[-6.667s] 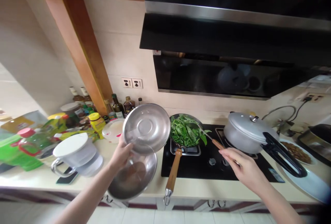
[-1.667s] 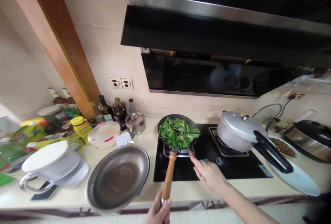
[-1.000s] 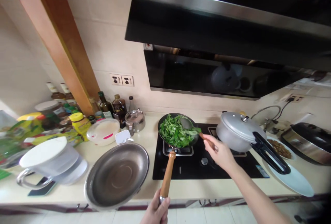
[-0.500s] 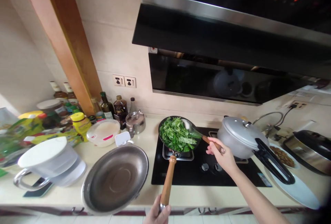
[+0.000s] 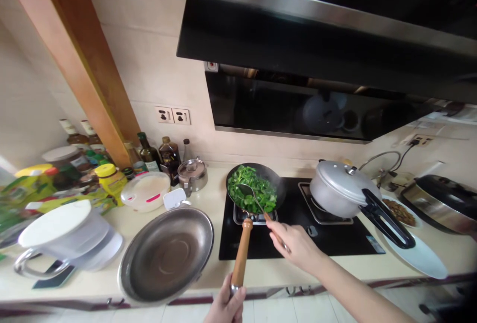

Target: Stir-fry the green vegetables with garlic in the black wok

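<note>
My left hand [image 5: 225,304] grips the wooden handle [image 5: 242,253] of a dark wok [image 5: 274,184], which sits on the gas hob [image 5: 298,238] and holds wilted green leaves [image 5: 253,189]. My right hand [image 5: 298,248] is shut around the wooden handle of a metal spoon-spatula [image 5: 248,191], whose head rests among the greens near the front rim. Just right of the wok stands a silver pressure cooker [image 5: 337,189] with a black handle, on the hob's other burner.
Left of the hob, a wide steel bowl [image 5: 166,256] lies on the counter. Behind it stand a small steel pot [image 5: 192,175], a plastic tub [image 5: 144,191], bottles and jars. A white plate [image 5: 417,256], a plate of brown food [image 5: 398,212] and a rice cooker [image 5: 439,203] lie right.
My right hand has swung left and nearer to me, taking the spatula head from the wok's right side to its front. The greens have gathered toward the back. My left hand stays on the handle.
</note>
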A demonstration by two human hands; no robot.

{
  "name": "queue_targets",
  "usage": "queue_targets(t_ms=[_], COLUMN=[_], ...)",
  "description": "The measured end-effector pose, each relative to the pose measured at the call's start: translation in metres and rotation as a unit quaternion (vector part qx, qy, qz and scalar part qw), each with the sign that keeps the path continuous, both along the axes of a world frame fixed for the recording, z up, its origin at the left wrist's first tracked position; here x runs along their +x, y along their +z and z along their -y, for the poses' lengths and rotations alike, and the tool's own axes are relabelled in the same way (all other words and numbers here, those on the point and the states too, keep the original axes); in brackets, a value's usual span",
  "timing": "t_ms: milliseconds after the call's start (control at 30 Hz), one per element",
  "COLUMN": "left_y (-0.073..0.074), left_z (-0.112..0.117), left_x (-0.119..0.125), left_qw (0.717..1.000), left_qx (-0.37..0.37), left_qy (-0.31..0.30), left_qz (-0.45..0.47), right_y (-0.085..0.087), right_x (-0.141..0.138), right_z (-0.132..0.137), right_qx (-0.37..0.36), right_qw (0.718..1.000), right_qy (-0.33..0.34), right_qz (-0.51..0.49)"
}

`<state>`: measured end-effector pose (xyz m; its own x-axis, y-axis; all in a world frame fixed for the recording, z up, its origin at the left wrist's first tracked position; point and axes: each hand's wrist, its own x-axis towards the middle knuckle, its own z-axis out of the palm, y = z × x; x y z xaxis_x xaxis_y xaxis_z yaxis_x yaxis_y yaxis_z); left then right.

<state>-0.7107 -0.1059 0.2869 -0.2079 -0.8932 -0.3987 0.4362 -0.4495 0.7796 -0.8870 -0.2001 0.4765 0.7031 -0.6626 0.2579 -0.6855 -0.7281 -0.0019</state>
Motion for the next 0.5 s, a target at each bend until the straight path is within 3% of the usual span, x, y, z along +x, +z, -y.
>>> queue_targets(t_ms=[100, 200, 333, 400, 500], left_y=[0.001, 0.0, -0.002, -0.003, -0.006], left_z=[0.0, 0.0, 0.001, 0.001, 0.003], left_x=[0.005, 0.006, 0.005, 0.004, 0.006], left_qw=[0.999, 0.999, 1.0, 0.999, 0.998], left_qx=[-0.007, -0.011, -0.016, -0.016, 0.003], left_qy=[-0.023, -0.013, 0.006, 0.024, 0.066], left_qz=[-0.027, -0.03, -0.022, -0.015, -0.012], right_y=[0.007, 0.028, 0.046, 0.038, 0.009], right_x=[-0.011, -0.037, -0.074, -0.083, -0.083], right_z=[0.011, 0.017, 0.047, 0.08, 0.135], right_qx=[0.054, 0.14, 0.13, 0.129, 0.191], right_qw=[0.99, 0.942, 0.892, 0.865, 0.797], right_qy=[-0.058, -0.145, -0.214, -0.22, -0.212], right_qz=[0.114, 0.267, 0.377, 0.431, 0.532])
